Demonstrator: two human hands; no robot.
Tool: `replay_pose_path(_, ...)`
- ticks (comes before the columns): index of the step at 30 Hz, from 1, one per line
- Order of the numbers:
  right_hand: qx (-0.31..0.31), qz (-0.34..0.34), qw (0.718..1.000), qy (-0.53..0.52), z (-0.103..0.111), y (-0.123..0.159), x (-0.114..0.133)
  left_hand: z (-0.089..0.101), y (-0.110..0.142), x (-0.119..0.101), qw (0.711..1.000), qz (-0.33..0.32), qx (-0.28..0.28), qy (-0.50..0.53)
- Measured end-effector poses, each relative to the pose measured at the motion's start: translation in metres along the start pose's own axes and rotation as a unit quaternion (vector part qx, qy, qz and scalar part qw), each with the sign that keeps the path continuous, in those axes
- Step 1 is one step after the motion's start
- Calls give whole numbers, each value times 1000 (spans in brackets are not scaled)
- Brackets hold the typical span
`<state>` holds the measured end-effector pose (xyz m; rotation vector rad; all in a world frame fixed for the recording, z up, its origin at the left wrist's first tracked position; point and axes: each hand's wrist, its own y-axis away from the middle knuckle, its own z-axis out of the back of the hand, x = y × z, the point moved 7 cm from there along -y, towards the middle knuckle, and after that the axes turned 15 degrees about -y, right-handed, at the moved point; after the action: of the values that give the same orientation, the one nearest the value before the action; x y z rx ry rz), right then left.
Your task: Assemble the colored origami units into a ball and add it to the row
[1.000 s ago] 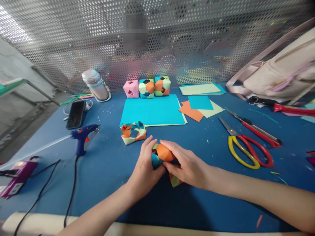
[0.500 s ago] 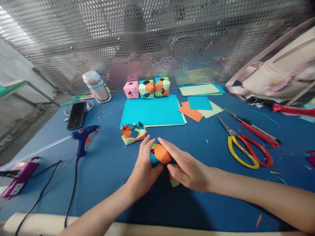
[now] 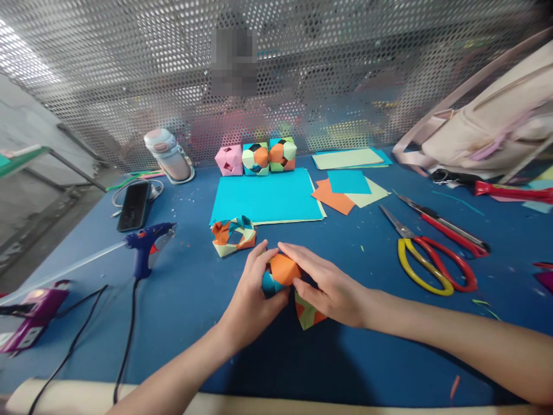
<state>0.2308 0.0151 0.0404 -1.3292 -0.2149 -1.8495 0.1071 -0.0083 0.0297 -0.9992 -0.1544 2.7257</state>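
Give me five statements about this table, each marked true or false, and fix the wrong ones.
1. The left hand and right hand both touch the folded paper. True.
2. The scissors lie left of the glue gun. False: the scissors lie right of the glue gun.
3. Three paper cubes stand in a row. True.
4. The right hand holds the knife. False: the knife lies by the scissors.
5. The phone lies left of the large blue sheet. True.
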Motion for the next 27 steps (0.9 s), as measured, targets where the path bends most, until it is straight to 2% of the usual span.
replay_pose_path(5,-12,-70,995,-72,4,-2,-5,2,-1,0,1000,-12,3,-4)
replay_pose_path(10,-44,-136,972,-186,6,-3,-20,4,-2,2,1000,-23,-5,-16)
replay_pose_path(15,-62,-188,952,-234,10,-7,-41,0,-3,6,997,-33,15,-66)
replay_pose_path(20,-54,-186,945,-263,11,-10,-50,2,-4,2,995,-39,20,-84)
replay_pose_path(27,-42,-181,944,-273,7,-11,-40,3,-7,-5,990,-75,-21,-118)
